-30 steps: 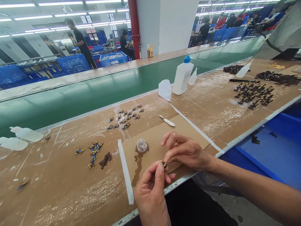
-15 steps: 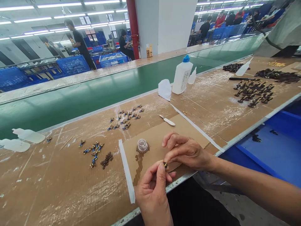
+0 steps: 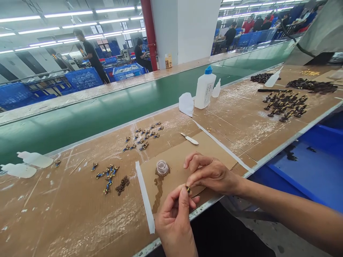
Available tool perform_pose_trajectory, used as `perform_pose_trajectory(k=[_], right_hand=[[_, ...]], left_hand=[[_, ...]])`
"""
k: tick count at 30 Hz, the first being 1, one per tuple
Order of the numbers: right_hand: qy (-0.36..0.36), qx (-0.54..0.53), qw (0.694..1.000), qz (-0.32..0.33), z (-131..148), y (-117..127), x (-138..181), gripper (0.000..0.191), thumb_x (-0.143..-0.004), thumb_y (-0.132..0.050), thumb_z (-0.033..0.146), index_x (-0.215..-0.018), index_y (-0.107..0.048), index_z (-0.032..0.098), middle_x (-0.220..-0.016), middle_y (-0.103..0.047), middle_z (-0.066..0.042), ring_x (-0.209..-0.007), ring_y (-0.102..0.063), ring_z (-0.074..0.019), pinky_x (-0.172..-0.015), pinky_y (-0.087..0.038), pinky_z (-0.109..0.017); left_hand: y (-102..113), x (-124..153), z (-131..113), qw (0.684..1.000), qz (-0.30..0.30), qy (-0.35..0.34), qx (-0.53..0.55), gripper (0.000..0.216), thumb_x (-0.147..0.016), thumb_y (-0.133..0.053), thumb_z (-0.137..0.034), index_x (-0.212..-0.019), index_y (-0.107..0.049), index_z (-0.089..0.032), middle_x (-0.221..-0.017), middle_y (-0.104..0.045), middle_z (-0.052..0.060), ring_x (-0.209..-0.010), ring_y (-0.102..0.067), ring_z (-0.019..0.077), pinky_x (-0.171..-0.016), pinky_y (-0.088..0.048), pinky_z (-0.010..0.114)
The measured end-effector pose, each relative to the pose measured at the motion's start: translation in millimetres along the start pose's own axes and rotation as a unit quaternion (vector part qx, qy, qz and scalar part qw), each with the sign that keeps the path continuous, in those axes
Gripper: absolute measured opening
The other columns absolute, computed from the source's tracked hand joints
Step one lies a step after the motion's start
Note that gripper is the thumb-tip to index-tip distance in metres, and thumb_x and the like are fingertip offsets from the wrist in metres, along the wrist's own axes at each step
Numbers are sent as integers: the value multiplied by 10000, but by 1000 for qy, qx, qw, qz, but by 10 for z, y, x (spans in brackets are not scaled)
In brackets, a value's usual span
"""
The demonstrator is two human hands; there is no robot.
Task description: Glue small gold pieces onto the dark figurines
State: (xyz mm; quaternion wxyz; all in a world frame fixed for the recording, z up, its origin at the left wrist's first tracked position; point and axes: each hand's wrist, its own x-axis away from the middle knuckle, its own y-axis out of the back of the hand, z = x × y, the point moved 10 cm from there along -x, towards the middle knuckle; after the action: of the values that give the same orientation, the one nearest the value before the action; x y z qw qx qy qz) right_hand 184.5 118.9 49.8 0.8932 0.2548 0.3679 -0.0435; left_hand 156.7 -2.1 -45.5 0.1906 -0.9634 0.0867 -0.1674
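A small dark-and-yellow piece [image 3: 188, 190] is pinched between the thumb and fingers of my left hand [image 3: 174, 217], over the table's front edge. The thumb and forefinger of my right hand [image 3: 213, 175] close on the same piece from above, its other fingers curled clear. My fingertips cover most of the piece, so its exact shape is hidden. Just beyond, a little clear cup [image 3: 162, 167] stands on a cardboard sheet [image 3: 177, 157] beside a wet streak. Farther back on the sheet lies a white-handled knife [image 3: 191, 139].
Small blue-and-yellow figures [image 3: 144, 135] and brown rings [image 3: 122, 185] lie to the left. Squeeze bottles [image 3: 36, 159] rest at far left. A large blue-capped bottle [image 3: 205, 89] stands behind; dark figures [image 3: 286, 105] lie right. A blue bin [image 3: 316, 171] sits below the right edge.
The camera view has shifted slightly. Both hands stay together at the small piece, which looks slightly turned between the fingertips.
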Motion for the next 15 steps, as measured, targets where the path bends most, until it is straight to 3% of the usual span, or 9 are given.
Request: perform_pose_trajectory(k=[5, 10, 15], right_hand=[[-5, -19, 1000, -8, -49, 21, 2, 107, -837, -617, 178, -874, -716, 182, -716, -504, -28, -963, -517, -158, -833, -473, -301], [-62, -62, 996, -18, -59, 49, -16, 303, -824, -641, 200, -1126, -621, 209, -880, -615, -46, -980, -535, -155, -884, -462, -328], [-163, -7, 981, -104, 32, 36, 161, 242, -895, -515, 139, -1110, -604, 207, -1006, -636, -53, -986, -577, -130, -887, -472, -280]], left_hand=[[52, -29, 16, 999, -28, -17, 10, 239, -620, -767, -358, -732, -712, -154, -499, -547, -31, -508, -576, 110, -609, -569, 250], [118, -150, 103, 997, -59, 20, 44, 317, -380, -837, -387, -629, -738, -218, -470, -592, 28, -488, -604, 201, -547, -576, 323], [153, -130, 52, 991, -86, 10, 105, 302, -407, -831, -333, -669, -742, -212, -622, -673, 74, -525, -599, 184, -563, -576, 306]])
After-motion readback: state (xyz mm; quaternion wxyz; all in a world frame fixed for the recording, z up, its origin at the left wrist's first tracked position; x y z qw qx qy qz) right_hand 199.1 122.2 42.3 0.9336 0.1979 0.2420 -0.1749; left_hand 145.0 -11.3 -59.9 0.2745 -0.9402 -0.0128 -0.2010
